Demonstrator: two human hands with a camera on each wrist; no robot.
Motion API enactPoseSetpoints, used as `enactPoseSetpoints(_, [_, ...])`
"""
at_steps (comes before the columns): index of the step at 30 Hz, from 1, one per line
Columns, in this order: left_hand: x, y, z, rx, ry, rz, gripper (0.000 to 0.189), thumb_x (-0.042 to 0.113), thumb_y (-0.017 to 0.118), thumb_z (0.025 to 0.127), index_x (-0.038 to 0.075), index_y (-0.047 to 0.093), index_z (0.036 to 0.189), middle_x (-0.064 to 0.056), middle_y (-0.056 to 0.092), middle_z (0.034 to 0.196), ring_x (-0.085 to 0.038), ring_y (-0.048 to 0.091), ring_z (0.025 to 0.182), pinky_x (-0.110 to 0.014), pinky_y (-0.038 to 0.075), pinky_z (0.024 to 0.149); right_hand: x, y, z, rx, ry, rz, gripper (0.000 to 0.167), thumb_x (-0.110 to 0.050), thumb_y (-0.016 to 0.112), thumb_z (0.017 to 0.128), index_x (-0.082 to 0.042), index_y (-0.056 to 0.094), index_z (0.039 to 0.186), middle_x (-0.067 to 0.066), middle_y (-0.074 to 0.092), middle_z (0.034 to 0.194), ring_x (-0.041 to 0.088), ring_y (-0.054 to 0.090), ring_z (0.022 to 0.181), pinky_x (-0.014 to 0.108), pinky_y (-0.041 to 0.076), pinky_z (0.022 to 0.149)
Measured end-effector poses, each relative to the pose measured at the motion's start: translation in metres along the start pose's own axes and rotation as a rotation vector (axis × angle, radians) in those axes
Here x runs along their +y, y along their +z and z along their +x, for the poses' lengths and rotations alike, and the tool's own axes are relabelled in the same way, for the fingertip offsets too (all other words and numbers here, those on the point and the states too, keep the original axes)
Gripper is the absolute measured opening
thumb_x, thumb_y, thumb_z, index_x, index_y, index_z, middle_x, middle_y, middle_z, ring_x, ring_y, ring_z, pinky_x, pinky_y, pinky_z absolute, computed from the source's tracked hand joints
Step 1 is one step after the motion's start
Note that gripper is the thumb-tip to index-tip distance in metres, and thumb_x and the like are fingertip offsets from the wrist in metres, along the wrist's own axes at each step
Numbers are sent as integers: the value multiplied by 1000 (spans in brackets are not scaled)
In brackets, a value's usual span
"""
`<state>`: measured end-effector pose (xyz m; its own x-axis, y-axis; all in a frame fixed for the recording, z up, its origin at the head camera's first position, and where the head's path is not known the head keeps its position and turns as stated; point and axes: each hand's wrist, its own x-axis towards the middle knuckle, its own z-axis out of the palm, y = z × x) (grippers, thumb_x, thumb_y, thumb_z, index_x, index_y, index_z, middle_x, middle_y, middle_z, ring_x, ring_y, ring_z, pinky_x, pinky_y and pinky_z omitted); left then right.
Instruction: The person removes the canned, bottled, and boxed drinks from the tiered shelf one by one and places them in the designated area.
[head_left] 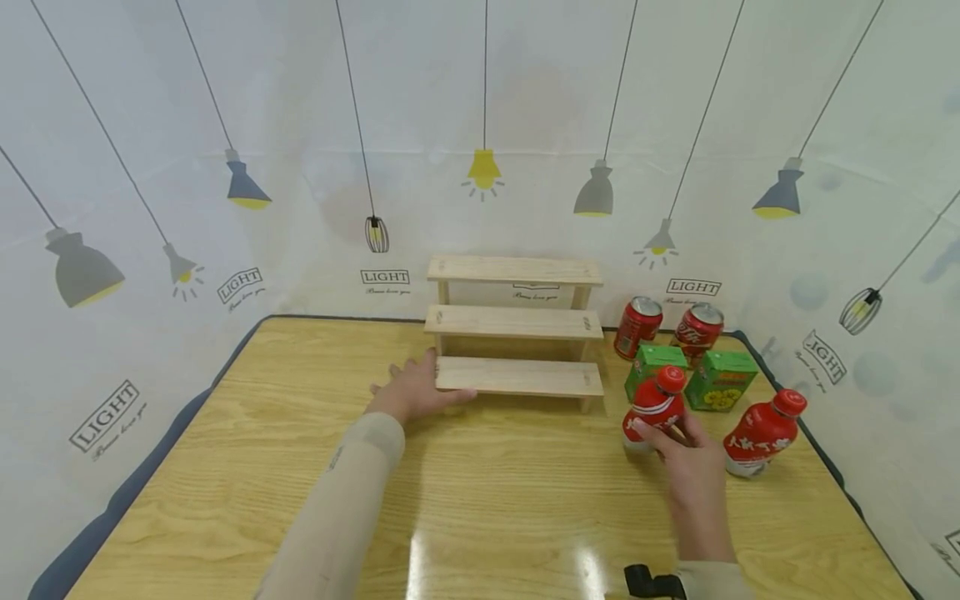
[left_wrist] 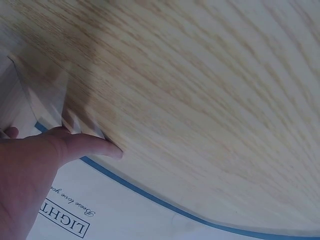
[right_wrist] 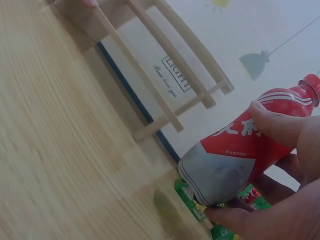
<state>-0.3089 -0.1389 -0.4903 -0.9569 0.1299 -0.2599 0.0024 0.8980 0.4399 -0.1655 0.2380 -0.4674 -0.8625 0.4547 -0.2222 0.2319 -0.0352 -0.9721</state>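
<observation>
My right hand (head_left: pixel 693 475) grips a red bottle (head_left: pixel 654 408) with a red cap and a pale lower part. In the right wrist view the thumb lies across the label of this bottle (right_wrist: pixel 240 145), fingers curled behind it, and its base is lifted over the wood. At the left end of a three-tier wooden shelf (head_left: pixel 517 377), my left hand (head_left: pixel 411 390) rests with fingers spread and the thumb along the lowest step's front edge. The left wrist view shows that thumb (left_wrist: pixel 92 146) stretched out beside the shelf's side.
A second red bottle (head_left: pixel 761 433) stands right of my right hand. Behind the held bottle are two green cartons (head_left: pixel 722 382) and two red cans (head_left: pixel 637 325). A printed cloth (head_left: pixel 480 100) hangs behind and beside the wooden table (head_left: pixel 480 492).
</observation>
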Motion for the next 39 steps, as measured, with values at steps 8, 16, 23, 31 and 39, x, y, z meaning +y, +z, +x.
enactPoseSetpoints(8, [-1,1,1,4,-2,-19,148,108,56,61,21,13,173,-27,18,176,-63,5,160,-95,3,113,5,-15,7,54,46,56,81,-23,85,93,-26,44,163,6,44,168,20,50,143,7,51,87])
enactPoseSetpoints(16, [-1,2,2,-1,-2,-11,147,108,55,61,22,12,173,-27,18,176,-63,5,159,-94,2,114,14,-27,15,126,19,32,76,-22,86,92,-27,51,159,7,48,168,21,52,144,12,49,96])
enactPoseSetpoints(23, [-2,2,3,10,5,-3,146,107,55,62,21,12,173,-27,19,176,-64,7,159,-95,3,112,18,-32,21,173,11,48,76,-23,88,90,-26,53,158,5,52,164,19,53,140,29,45,122])
enactPoseSetpoints(31, [-1,2,1,-3,-7,-6,145,106,56,63,22,11,173,-27,18,176,-64,4,159,-95,3,112,21,-35,24,179,11,32,77,-21,86,92,-23,49,160,10,45,169,27,48,150,35,43,127])
enactPoseSetpoints(39, [0,1,3,-10,-11,-1,144,106,56,64,22,10,173,-28,17,176,-64,4,159,-95,3,112,19,-38,28,123,23,1,81,-24,81,97,-20,40,166,10,36,174,34,37,159,50,34,132])
